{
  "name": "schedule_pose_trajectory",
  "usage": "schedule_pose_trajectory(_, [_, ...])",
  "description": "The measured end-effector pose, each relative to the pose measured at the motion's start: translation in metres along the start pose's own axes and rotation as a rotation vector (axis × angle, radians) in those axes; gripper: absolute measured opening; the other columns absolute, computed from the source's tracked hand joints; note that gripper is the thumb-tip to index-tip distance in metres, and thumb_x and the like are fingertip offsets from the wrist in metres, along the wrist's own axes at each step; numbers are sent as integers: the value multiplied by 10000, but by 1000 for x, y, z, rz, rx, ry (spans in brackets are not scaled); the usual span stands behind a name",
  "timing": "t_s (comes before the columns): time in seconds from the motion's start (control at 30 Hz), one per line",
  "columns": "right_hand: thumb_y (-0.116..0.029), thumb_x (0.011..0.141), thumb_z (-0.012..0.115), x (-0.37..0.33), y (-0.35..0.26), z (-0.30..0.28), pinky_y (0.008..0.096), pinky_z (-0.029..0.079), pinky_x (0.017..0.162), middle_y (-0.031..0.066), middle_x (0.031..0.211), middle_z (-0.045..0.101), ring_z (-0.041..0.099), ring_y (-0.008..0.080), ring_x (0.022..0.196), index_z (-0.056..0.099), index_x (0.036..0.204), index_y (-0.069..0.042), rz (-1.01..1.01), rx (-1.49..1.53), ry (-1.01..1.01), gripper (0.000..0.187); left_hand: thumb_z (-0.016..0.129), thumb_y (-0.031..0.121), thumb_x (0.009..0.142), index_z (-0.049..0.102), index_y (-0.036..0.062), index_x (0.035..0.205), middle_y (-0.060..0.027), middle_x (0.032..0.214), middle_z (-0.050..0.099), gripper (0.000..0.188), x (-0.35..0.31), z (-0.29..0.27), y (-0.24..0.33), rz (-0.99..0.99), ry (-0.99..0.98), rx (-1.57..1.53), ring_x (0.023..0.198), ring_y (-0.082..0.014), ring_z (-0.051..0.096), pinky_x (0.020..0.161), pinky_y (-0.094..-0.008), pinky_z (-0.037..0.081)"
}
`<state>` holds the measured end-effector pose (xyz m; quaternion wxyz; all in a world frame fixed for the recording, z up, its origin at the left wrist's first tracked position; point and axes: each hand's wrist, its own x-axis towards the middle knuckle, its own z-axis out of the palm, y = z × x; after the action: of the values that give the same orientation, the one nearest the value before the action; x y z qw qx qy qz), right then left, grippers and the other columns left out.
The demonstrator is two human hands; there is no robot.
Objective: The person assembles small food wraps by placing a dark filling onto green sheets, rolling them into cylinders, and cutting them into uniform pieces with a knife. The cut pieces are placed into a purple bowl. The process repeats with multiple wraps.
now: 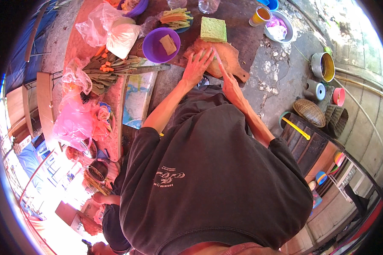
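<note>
A wooden cutting board [229, 53] with a handle lies in front of me on the dark table. My left hand [196, 66] rests on its left part, fingers stretched out and palm down; whatever may be beneath them is hidden. From the right, my right hand [230, 85] grips a knife [217, 57], its narrow blade pointing away from me beside my left fingertips. At the board's far edge sits a square green block [213, 29] with a porous-looking top. Left of the board, a purple bowl [149, 46] has a tan rectangular piece [168, 44] in it.
A plate of cut green stalks [175, 18] stands behind the bowl. Farther left are long leafy vegetables [102, 74], orange pieces [107, 68] and plastic bags [74, 119]. A cup of amber liquid [260, 16] and a metal basin [288, 32] stand right. Another person [110, 225] is at lower left.
</note>
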<state>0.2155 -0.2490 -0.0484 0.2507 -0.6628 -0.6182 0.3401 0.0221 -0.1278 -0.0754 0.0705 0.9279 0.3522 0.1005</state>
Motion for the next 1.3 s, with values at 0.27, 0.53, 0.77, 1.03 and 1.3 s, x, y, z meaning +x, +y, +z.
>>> schedule_pose_trajectory(0.27, [143,905,474,6,4,5,557,528,863,358,1011,663,676,522,951,307,1711,-148,-138,91,72,873,642,1,894,333,170,1695,-48,1764,305,875,1,-5,1,4,-32,0,1541,-313,382,1222,-577,335])
schedule_pose_trajectory(0.53, [83,951,503,8,-7,-4,518,539,795,373,916,649,703,498,878,414,1657,-94,9,142,18,733,611,55,940,367,180,1680,-44,1743,346,789,4,-5,4,-23,-29,25,1533,-309,397,1223,-582,330])
schedule_pose_trajectory(0.77, [62,985,493,11,-11,-10,465,548,744,352,887,632,685,428,754,483,1618,-88,65,144,2,651,615,64,940,375,182,1676,-38,1732,358,783,5,-4,5,-24,-50,79,1533,-299,398,1215,-575,340])
schedule_pose_trajectory(1.03, [50,994,487,11,-16,-17,562,537,821,396,1038,647,697,535,950,453,1630,-100,-40,124,40,654,693,60,891,354,179,1683,-29,1731,342,870,9,-7,4,-2,-72,162,1513,-296,411,1168,-583,385])
schedule_pose_trajectory(1.3, [30,1019,477,10,-2,1,592,530,811,431,1017,623,674,571,940,374,1672,-116,-16,169,22,678,733,92,861,339,163,1694,-23,1744,322,924,12,-13,3,45,-127,236,1488,-296,426,1110,-573,424])
